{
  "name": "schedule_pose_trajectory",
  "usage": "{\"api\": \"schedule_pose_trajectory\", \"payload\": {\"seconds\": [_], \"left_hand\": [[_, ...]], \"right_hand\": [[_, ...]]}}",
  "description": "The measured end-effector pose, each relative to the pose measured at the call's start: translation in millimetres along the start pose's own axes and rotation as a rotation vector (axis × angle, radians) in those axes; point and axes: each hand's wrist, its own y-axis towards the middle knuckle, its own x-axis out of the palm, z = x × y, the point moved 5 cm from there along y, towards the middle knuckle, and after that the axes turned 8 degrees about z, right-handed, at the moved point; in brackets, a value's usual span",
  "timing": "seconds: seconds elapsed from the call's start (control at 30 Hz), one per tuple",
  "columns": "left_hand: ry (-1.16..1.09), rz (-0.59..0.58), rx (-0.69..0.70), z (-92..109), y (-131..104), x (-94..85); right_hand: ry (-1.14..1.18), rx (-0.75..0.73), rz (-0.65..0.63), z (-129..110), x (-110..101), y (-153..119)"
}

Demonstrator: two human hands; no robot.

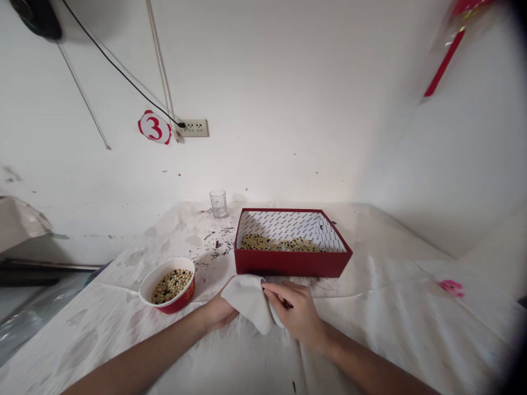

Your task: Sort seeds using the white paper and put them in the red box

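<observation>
White wall [280,109] rises behind our cloth-draped table [379,312]. Low over it we have a pale cloth [247,299]; our left hand [222,310] lies partly beneath, and how far its fingers close we cannot tell. Our right hand [294,310] pinches the cloth's edge between thumb and forefinger, something dark showing among its curled fingers. Just beyond sits an open red box [288,264] with pale and black grains [261,242]; leftward, a bowl [183,299] of similar grains; farther back, dark scraps [217,244] and a clear glass [218,204].
</observation>
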Motion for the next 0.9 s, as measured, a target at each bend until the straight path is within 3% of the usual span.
{"api": "schedule_pose_trajectory", "payload": {"seconds": [0.2,0.43,0.9], "left_hand": [[-0.011,-0.037,-0.005,1,-1,2.4],[0.007,-0.041,-0.023,-6,1,-8.1],[-0.011,-0.062,-0.022,-9,6,-10.8]], "right_hand": [[0.021,-0.002,0.008,2,1,0],[0.061,0.029,0.015,1,-1,2],[0.093,-0.045,-0.002,-3,-3,6]]}}
